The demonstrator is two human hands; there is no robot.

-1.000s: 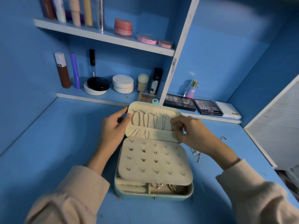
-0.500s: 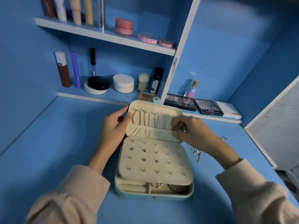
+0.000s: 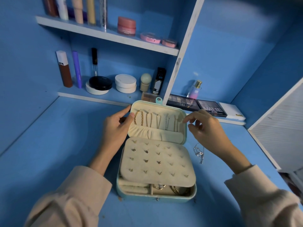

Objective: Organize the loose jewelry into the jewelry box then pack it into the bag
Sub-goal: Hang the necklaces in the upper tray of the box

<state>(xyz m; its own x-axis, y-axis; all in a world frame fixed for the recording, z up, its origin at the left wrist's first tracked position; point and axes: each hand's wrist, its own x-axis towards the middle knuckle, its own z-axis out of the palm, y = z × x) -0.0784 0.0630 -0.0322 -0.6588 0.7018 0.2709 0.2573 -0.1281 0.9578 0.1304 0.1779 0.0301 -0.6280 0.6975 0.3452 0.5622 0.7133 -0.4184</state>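
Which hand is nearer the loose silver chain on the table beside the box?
Right. The right hand hovers close by the silver chain; the left hand holds the left edge of the jewelry box lid.

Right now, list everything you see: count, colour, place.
jewelry box: one, teal, open on blue desk.
chains: about five, gold and silver, in its lid.
stud earrings: several, gold, cream panel.
gold rings: a few, box's front compartment.
loose chain: one, silver, desk right of box.
eyeshadow palettes: three, dark, lower shelf.
perfume bottle: one, pink, behind the palettes.
round compacts: about four, white and black, lower shelf.
pink pots: three, upper shelf.
bottles: about five, mixed colours, upper shelf.
tubes: three, brown, purple, clear, lower shelf.
left hand: holds the lid's left edge.
right hand: loose, beside the lid's right edge.
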